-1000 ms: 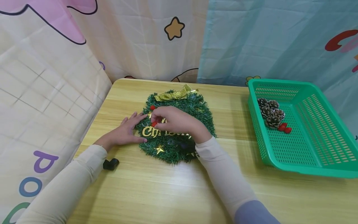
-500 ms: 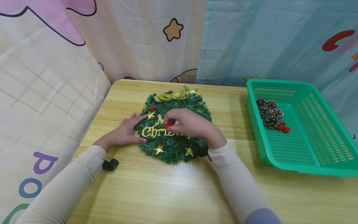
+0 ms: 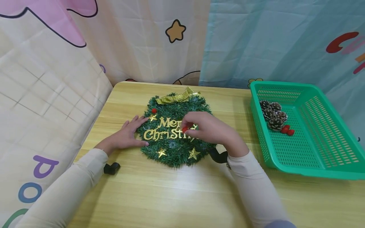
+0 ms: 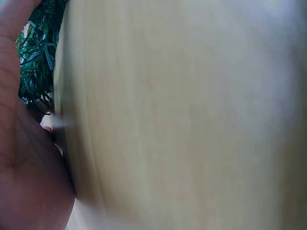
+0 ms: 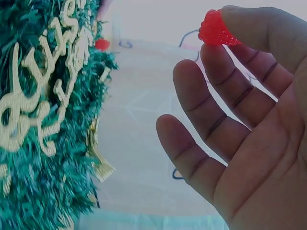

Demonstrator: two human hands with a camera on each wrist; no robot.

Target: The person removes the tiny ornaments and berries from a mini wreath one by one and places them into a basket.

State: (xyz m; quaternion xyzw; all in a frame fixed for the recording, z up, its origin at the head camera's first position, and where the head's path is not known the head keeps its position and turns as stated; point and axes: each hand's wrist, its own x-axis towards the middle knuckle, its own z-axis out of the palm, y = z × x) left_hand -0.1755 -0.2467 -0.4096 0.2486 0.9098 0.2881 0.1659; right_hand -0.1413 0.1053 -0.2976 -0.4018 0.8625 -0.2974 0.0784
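Note:
A green tinsel wreath (image 3: 174, 160) lies on the table, with gold "Merry Christmas" lettering (image 3: 156, 134), gold stars (image 3: 194, 154) and a gold ribbon (image 3: 174, 98) at its top. One red berry (image 3: 154, 110) sits at its upper left. My left hand (image 3: 125, 135) is spread flat at the wreath's left edge, fingertips and thumb touching the greenery. Over the right part of the lettering, my right hand (image 3: 212, 129) pinches a red raspberry (image 5: 216, 29) between thumb and fingers. In the right wrist view the other fingers are loosely bent, and the raspberry is apart from the wreath.
At the right stands a green plastic basket (image 3: 309, 148) holding several frosted pine cones (image 3: 276, 124) and red berries (image 3: 285, 129). Printed curtains hang behind and left of the wooden table (image 3: 159, 196). Black wrist-camera mounts (image 3: 112, 168) show beside the sleeves.
My right hand has moved right across the lettering with the raspberry in its pinch, uncovering the lettering's left part and the lower right star. The left hand stays in place.

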